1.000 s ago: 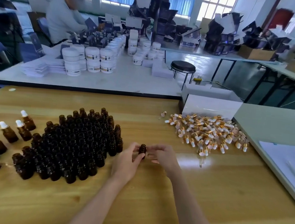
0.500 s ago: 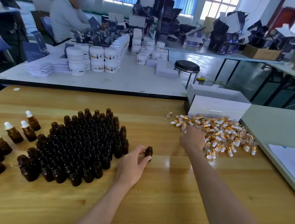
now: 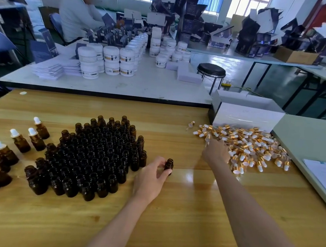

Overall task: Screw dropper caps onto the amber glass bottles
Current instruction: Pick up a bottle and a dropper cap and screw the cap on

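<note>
My L hand [image 3: 150,179] pinches uncapped bottle [image 3: 168,165]; R hand [image 3: 216,153] in cap pile [image 3: 253,148], fingers hidden, can't tell grip; risk: tangled caps drag out, scatter.

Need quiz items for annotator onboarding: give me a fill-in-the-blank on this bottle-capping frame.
1. The bottle gripped by the left hand has no ____ on it.
2. The right hand reaches into the dropper caps lying before a ____ box.
3. The capped bottles stand to the ____ of the uncapped cluster.
Missing: cap; white; left.
</note>
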